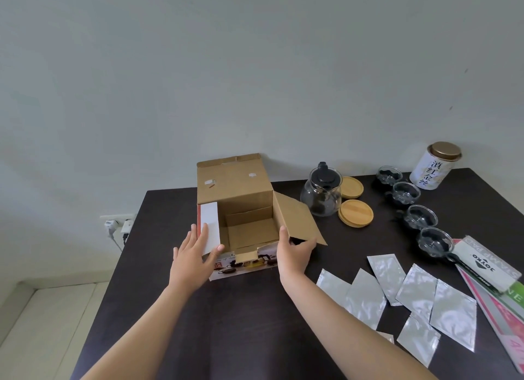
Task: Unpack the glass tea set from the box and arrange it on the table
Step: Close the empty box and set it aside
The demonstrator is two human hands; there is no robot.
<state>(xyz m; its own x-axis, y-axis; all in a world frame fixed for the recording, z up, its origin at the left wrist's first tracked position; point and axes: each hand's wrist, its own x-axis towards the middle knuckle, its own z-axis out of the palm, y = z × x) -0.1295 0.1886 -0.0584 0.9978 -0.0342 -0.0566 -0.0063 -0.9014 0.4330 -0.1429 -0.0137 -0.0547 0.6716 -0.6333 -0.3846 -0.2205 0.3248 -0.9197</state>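
Both forearms reach to the box [243, 209]: left hand [192, 259] fingers spread flat, right hand [295, 255] gripping its flap.

One box [243, 209], one teapot [321, 194], four glass cups [405, 192], two wooden lids [355, 213], one tin [431, 167], seven foil sachets [365, 297]

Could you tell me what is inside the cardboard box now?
Inside the cardboard box only its bare brown floor and a folded inner flap show; no glassware is visible. The near wall hides the front strip of the floor.
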